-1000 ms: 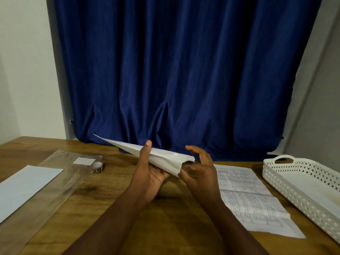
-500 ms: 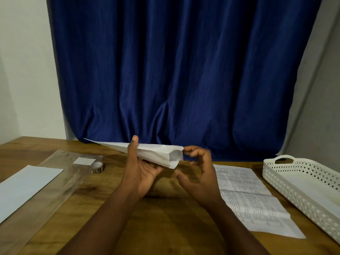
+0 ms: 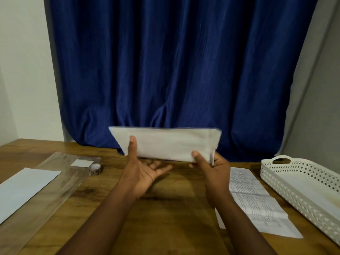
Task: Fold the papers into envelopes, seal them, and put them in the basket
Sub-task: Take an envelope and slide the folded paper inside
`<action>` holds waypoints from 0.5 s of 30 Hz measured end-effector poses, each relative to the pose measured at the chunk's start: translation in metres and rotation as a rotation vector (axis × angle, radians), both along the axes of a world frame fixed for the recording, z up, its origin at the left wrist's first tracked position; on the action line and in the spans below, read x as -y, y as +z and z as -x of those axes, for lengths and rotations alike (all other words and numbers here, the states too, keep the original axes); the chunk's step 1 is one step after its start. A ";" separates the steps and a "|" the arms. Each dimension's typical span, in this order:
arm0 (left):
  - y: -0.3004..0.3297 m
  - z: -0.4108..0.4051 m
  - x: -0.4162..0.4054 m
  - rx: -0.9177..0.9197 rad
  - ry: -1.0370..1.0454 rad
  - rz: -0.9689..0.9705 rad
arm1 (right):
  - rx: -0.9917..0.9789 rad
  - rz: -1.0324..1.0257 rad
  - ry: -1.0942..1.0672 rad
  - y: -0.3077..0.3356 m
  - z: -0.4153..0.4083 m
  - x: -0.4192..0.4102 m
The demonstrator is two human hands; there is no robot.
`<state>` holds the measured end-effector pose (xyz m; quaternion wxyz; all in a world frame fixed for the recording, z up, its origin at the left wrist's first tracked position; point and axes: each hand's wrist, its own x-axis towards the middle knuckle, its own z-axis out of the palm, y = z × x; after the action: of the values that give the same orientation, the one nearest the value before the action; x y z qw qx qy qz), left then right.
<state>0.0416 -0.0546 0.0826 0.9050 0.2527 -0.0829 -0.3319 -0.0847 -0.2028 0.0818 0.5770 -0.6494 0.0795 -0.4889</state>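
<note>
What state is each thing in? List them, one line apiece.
folded paper: held up above the table, flat face toward the camera.
left hand: thumb on the paper's front, fingers behind.
right hand: pinches the paper's lower right corner.
basket: on the table, at right.
printed sheet: flat, creased.
tape roll: resting on clear plastic sleeve.

Dim, warm indoor light. The hands throw a soft shadow on the table (image 3: 165, 208). The paper (image 3: 165, 142) looks slightly smeared, and wide-angle bending bows the curtain (image 3: 165, 61) edges.
</note>
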 end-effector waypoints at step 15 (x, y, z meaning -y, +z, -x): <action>-0.015 -0.034 -0.014 0.719 0.392 -0.914 | -0.541 -0.495 0.225 -0.025 -0.010 0.037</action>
<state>0.0755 -0.0407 0.0680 0.6644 0.7222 -0.1843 -0.0550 -0.0745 -0.2399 0.0563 0.7246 -0.6006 0.2729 -0.1996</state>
